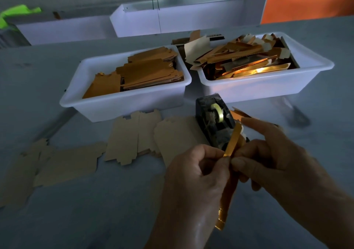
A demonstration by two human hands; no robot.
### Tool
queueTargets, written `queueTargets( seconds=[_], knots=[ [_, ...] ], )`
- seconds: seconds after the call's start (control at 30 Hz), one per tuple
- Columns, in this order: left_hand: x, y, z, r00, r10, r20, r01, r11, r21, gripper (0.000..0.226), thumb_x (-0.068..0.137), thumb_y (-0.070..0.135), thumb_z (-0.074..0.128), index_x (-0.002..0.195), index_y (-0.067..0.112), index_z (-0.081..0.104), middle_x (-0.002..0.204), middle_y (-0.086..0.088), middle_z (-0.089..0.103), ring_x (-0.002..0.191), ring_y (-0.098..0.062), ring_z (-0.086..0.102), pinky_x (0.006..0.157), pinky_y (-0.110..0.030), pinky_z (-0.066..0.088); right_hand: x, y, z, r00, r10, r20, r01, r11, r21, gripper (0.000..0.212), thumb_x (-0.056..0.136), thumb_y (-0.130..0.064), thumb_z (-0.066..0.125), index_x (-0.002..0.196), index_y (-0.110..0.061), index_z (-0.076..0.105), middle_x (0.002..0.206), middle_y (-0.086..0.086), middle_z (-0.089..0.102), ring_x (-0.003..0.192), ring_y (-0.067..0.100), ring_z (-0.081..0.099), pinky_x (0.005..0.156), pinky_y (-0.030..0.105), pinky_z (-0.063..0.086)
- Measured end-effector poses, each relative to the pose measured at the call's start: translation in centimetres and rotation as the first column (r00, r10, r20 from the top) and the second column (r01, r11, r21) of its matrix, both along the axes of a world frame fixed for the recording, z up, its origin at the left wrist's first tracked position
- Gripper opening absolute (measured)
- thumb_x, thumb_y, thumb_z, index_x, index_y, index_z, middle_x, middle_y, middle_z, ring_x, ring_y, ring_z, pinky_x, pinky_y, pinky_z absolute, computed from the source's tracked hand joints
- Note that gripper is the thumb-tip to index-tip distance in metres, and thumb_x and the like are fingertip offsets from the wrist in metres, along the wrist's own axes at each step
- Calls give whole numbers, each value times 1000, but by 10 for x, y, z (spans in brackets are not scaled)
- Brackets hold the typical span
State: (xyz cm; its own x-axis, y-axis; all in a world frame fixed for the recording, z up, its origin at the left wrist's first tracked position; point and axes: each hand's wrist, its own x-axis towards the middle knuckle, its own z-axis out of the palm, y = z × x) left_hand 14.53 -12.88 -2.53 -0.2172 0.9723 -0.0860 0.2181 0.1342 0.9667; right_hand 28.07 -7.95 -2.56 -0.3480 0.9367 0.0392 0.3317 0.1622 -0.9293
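Note:
A long, narrow gold card piece (232, 143) stands nearly upright between my two hands at the lower middle of the head view. My left hand (195, 172) pinches it with thumb and curled fingers on its left side. My right hand (272, 153) pinches it from the right, its index finger stretched toward the top of the strip. The strip's lower end (223, 216) shows below my hands. Just behind them stands a black tape dispenser (212, 118) with a small roll of clear tape.
Two white plastic tubs stand behind: the left tub (122, 105) holds stacked flat gold cards, the right tub (268, 88) holds a loose heap of folded gold pieces. Flat beige card blanks (134, 135) lie spread over the grey table (95, 210) to the left. White trays (172, 19) line the back.

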Motion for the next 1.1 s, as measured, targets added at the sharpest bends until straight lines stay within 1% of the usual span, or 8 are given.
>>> queueTargets(
  seconds=[0.2, 0.33, 0.43, 0.5, 0.67, 0.87, 1.0, 1.1],
  knots=[
    [0, 0, 0, 999, 20, 35, -18, 999, -37, 7, 83, 30, 62, 80, 27, 68, 71, 7, 72, 64, -8, 68, 56, -20, 53, -2, 1, -1, 988, -46, 147, 40, 998, 47, 65, 74, -20, 72, 124, -45, 39, 71, -14, 69, 59, 3, 63, 52, 21, 48],
    [-2, 2, 2, 999, -1, 47, 4, 998, -55, 7, 83, 31, 61, 80, 29, 68, 70, 6, 72, 64, -11, 67, 58, -25, 54, -1, 4, -2, 989, -56, 139, 53, 998, 26, 58, 72, -21, 72, 118, -43, 45, 69, -13, 69, 57, 4, 64, 50, 19, 50],
    [-3, 2, 7, 1000, -13, 7, 14, 998, -63, 25, 79, 50, 62, 79, 26, 68, 72, 12, 72, 67, -3, 67, 64, -23, 55, 0, 4, 1, 993, -50, 103, 55, 997, -46, 51, 67, -28, 70, 107, -48, 45, 68, -12, 70, 56, 5, 65, 50, 18, 50],
    [-1, 3, 9, 1000, -11, -9, 10, 998, -60, 24, 78, 49, 67, 79, 24, 68, 75, 12, 73, 71, -2, 69, 67, -25, 57, 1, 3, 2, 995, -54, 81, 60, 995, -77, 52, 65, -30, 69, 107, -48, 44, 67, -10, 71, 54, 6, 65, 50, 17, 49],
    [3, 5, 6, 996, 50, -73, -51, 999, -13, 15, 85, 35, 62, 76, 24, 67, 71, 10, 72, 65, -4, 67, 58, -21, 54, 3, 2, 7, 994, -56, 90, 62, 996, -65, 56, 73, -16, 75, 110, -45, 44, 65, -10, 71, 52, 4, 64, 48, 8, 44],
    [8, 4, 1, 992, 119, 30, -119, 993, -2, 14, 83, 34, 63, 73, 25, 68, 64, 10, 69, 58, -1, 64, 49, -11, 43, 2, 1, 14, 993, -16, 114, 21, 999, -37, 56, 74, -14, 73, 102, -51, 42, 68, -13, 71, 56, 4, 65, 54, 11, 48],
    [17, 2, -11, 931, 206, -300, -110, 946, 306, 12, 81, 32, 66, 70, 28, 64, 59, 18, 66, 54, 4, 62, 49, -8, 43, -1, 1, 20, 972, -61, 228, 27, 989, 147, 56, 68, -23, 72, 98, -56, 40, 67, -25, 66, 60, -4, 63, 62, 17, 49],
    [17, 2, -15, 848, 308, -432, -93, 888, 451, 12, 74, 45, 55, 78, 34, 58, 54, 20, 61, 49, 3, 59, 49, -14, 46, -5, 2, 26, 974, -58, 221, 36, 994, 102, 50, 68, -28, 71, 97, -54, 40, 69, -28, 66, 58, -7, 62, 63, 17, 50]
  ],
)
